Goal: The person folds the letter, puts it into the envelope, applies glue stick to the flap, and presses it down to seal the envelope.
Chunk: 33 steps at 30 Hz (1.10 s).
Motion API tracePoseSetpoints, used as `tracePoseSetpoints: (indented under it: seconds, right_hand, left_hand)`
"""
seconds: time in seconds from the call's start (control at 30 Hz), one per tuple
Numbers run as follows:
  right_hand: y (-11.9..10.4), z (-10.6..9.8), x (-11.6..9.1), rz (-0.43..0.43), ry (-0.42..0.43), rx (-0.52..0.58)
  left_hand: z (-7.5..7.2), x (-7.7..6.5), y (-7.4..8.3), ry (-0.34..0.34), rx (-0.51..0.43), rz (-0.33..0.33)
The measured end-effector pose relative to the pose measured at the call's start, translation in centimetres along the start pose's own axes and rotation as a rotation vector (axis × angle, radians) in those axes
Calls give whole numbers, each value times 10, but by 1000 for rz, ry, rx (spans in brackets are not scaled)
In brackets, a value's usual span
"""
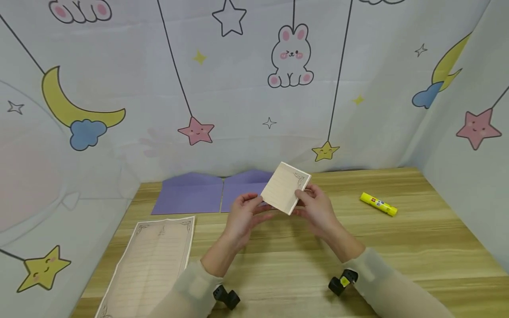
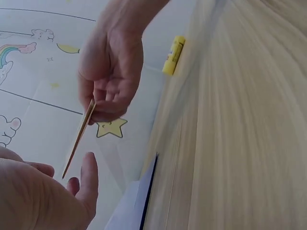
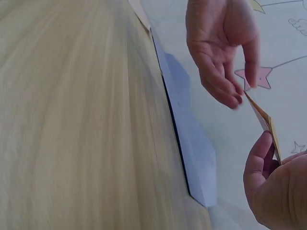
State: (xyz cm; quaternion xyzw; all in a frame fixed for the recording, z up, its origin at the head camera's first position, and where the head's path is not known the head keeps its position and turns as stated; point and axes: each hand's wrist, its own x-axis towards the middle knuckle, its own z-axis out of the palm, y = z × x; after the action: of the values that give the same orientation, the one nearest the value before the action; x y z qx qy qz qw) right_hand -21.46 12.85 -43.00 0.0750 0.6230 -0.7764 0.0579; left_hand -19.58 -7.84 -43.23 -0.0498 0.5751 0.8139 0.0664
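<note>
A folded sheet of lined letter paper (image 1: 285,187), cream with a scroll-pattern corner, is held up above the table. My right hand (image 1: 318,214) pinches its right edge between thumb and fingers. Beside the opposite edge is my left hand (image 1: 241,221), its thumb and fingers spread apart. In the left wrist view the folded paper (image 2: 79,136) shows edge-on, gripped by the right hand (image 2: 112,72) alone. From the right wrist view, the paper's far tip points into the gap between the left hand's (image 3: 221,45) thumb and fingers; contact there is hard to tell.
Two purple envelopes, one on the left (image 1: 190,196) and one on the right (image 1: 243,190), lie at the table's back edge. An unfolded bordered letter sheet (image 1: 153,265) lies front left. At right rests a yellow glue stick (image 1: 378,204). A patterned cloth (image 1: 246,88) hangs behind.
</note>
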Motion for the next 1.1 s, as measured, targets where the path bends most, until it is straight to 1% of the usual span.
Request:
tracePoseSetpoints:
  seconds: [0.1,0.2,0.27,0.37,0.47,0.57,0.67,0.77,0.9,0.97,1.1]
  right_hand:
    - [-7,-10,1,-17,8,-52]
    - [-13,-24,2,-66,-6,-140]
    - [-17,-33,3,-109,-14,-224]
    - [-23,-47,5,-157,-25,-343]
    - [-27,-59,5,-174,-29,-432]
    - [-30,-68,5,-185,-23,-478]
    - [-32,-75,5,-186,-7,-502]
    - [-32,-79,5,-185,3,-509]
    - [-32,-83,3,-192,-5,-509]
    - [-32,-85,2,-199,-14,-509]
    - [-32,-89,1,-207,-13,-516]
  left_hand:
    - [-9,5,3,58,156,92]
    - [-20,9,8,103,364,180]
    - [-27,12,11,123,514,228]
    - [-38,18,13,128,768,289]
    - [-47,24,15,114,1027,348]
    - [-54,31,15,91,1294,397]
    - [-58,39,14,60,1487,408]
    - [-60,48,11,18,1616,365]
    - [-60,59,5,-40,1740,294]
    - [-60,62,3,-61,1778,270]
    - [-59,64,2,-97,1798,245]
